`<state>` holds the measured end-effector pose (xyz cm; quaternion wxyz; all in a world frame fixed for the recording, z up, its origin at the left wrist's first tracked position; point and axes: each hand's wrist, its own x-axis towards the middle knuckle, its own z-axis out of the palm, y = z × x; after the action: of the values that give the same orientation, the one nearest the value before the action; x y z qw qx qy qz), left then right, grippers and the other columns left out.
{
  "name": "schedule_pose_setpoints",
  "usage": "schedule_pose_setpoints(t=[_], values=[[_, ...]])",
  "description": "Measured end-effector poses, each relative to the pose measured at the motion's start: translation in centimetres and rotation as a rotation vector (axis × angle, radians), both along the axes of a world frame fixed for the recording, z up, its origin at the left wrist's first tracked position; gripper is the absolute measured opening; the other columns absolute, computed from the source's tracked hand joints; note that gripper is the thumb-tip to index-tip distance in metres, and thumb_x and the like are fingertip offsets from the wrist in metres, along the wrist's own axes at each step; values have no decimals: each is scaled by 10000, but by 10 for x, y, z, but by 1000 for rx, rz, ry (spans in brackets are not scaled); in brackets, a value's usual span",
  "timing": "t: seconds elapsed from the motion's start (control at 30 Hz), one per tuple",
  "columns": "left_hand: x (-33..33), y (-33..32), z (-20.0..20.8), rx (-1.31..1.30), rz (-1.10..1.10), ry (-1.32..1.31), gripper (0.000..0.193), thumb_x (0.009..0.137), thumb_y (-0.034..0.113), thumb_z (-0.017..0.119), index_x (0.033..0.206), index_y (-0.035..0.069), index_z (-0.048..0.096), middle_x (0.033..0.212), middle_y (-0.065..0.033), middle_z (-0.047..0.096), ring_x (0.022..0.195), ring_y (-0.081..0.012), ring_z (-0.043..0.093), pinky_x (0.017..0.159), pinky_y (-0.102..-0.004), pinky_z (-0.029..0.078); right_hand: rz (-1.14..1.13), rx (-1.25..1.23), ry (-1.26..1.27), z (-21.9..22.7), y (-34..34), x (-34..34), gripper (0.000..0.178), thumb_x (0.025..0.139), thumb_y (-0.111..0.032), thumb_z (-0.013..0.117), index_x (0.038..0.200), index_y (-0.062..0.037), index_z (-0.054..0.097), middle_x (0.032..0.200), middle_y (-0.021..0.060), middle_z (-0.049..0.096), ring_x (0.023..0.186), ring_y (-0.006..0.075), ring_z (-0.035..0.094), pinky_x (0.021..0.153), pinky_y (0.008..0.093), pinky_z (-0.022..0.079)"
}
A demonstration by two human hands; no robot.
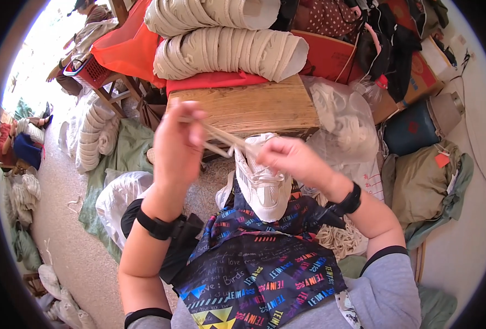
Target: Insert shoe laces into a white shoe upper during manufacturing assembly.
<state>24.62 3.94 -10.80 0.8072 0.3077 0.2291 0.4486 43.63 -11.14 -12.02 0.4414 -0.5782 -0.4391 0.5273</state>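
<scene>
A black fabric apron printed with multicoloured lettering point(265, 257) spreads over the person's lap, the largest thing near the hands. Beyond it stands a brown wooden table with a grained top point(243, 107), and on that lie two long rows of nested, cream-coloured shoe pieces point(229, 52) over red cloth. The left hand point(178, 140) is held high in front of the table, its forearm almost upright and its wrist well above the lap. The right hand point(292, 159) comes in lower from the right, forearm slanting inward, back of the hand upward, fingertips at the shoe's opening. The white sneaker with mesh panels point(265, 192) sits on the apron between the forearms, toe toward the person. Each wrist wears a black strap point(158, 226). Smallest is the pale, thin lace point(221, 136), stretched slantwise from shoe to left hand: the left fingers are curled in around it, blurred, while the right thumb and forefinger pinch it close to the shoe
</scene>
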Motion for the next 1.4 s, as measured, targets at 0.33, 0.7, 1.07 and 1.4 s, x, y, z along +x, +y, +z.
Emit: schedule_pose_setpoints(t=[0.33,0.7,1.07,1.4], values=[[-10,-46,-99,353,-234,463,115,891,64,677,978,30,611,919,-35,623,753,-92,595,692,-218,494,-584,265,863,4,-13,150,140,972,-145,534,1062,-48,580,609,-69,465,629,102,519,705,309,498],[8,-65,-103,1212,-276,655,172,745,-18,690,893,59,652,916,-104,548,891,-294,557,759,-374,479,-857,152,710,6,-55,193,136,989,-142,504,1074,-60,572,609,-66,479,614,108,499,688,283,476],[8,-69,-125,1489,-31,647,244,752,-22,672,919,75,523,866,-113,557,770,-319,584,660,-413,487,-792,233,764,24,-76,240,145,981,-113,492,1021,13,551,535,-66,317,455,77,336,449,243,302],[-22,-29,-104,254,-188,537,323,1035,299,455,887,47,593,735,-5,543,658,-98,514,626,-246,436,-460,20,411,13,-57,162,213,947,-233,631,1019,-33,624,721,-55,550,532,35,430,469,204,350]])
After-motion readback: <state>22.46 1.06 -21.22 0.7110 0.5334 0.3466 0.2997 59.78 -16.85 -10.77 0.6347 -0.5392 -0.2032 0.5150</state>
